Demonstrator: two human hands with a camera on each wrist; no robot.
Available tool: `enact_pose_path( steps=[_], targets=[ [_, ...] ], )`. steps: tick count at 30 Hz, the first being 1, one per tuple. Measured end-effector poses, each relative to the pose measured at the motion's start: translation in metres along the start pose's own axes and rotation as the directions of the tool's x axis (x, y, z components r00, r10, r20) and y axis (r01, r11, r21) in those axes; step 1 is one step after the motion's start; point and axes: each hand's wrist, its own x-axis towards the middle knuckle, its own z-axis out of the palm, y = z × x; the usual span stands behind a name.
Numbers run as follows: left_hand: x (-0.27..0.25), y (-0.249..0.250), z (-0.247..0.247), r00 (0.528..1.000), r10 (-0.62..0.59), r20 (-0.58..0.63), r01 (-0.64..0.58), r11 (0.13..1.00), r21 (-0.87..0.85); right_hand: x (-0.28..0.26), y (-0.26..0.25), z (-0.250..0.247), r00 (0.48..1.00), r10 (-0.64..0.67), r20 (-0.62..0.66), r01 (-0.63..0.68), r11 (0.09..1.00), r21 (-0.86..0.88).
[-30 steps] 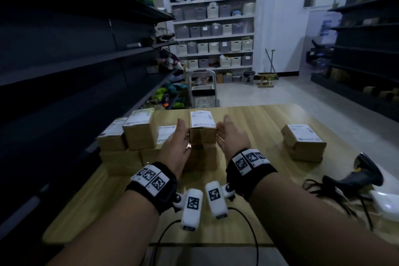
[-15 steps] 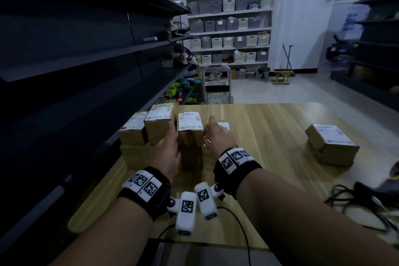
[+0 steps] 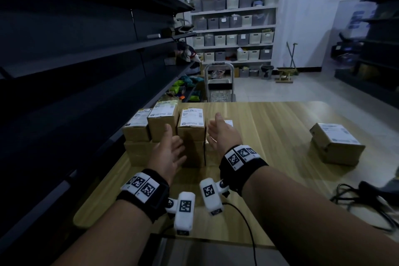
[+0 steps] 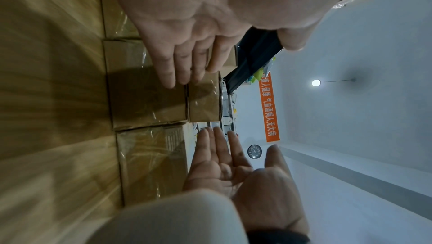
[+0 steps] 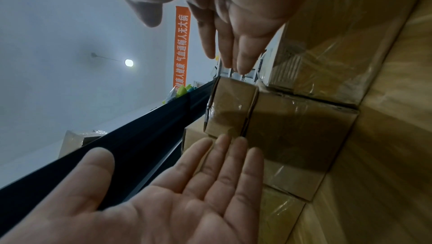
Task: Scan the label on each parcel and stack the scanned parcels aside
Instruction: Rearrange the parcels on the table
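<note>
Several brown labelled parcels form a two-layer stack (image 3: 151, 136) at the table's left edge. The rightmost upper parcel (image 3: 191, 127) stands with its white label up; it also shows in the left wrist view (image 4: 204, 100) and the right wrist view (image 5: 230, 109). My left hand (image 3: 170, 153) is just left of it and my right hand (image 3: 222, 134) just right of it. Both palms face inward with straight fingers and hold nothing. The left fingers (image 4: 177, 66) lie close to the parcel's side, while the right fingers (image 5: 233, 54) hover beside its top.
Two more labelled parcels (image 3: 336, 147) sit stacked on the wooden table (image 3: 269, 136) at the right. A dark scanner (image 3: 388, 188) and its tangled cables (image 3: 356, 198) lie at the right edge. Dark shelving (image 3: 86, 71) runs along the left. A trolley (image 3: 220, 86) stands beyond the table.
Both hands carried the parcel leftwards and set it on the stack. They now stand apart from it, opened wider, and the view has turned left.
</note>
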Motion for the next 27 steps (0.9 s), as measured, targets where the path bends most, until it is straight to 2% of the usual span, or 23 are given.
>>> enact_pose_path(
  steps=[3,12,20,24,27],
  targets=[
    [0.001,-0.001,0.013,1.0,-0.001,0.018,0.001,1.0,0.003,-0.001,-0.003,-0.016,1.0,0.006,-0.014,-0.004,0.997,0.078],
    [-0.007,-0.02,0.094,0.993,-0.016,0.117,0.011,0.999,0.041,-0.015,-0.028,-0.11,0.973,0.0,-0.231,0.036,0.988,0.152],
    [-0.013,-0.069,0.192,0.966,-0.096,0.238,0.074,0.992,0.102,-0.028,-0.057,-0.228,0.85,-0.117,-0.514,0.101,0.993,-0.059],
    [-0.02,-0.081,0.239,0.937,-0.143,0.32,0.098,0.983,0.154,-0.028,-0.071,-0.276,0.777,-0.171,-0.605,0.055,0.977,-0.206],
    [-0.019,-0.091,0.269,0.913,-0.165,0.373,0.107,0.979,0.171,-0.022,-0.082,-0.302,0.739,-0.184,-0.648,0.054,0.975,-0.215]
  ],
)
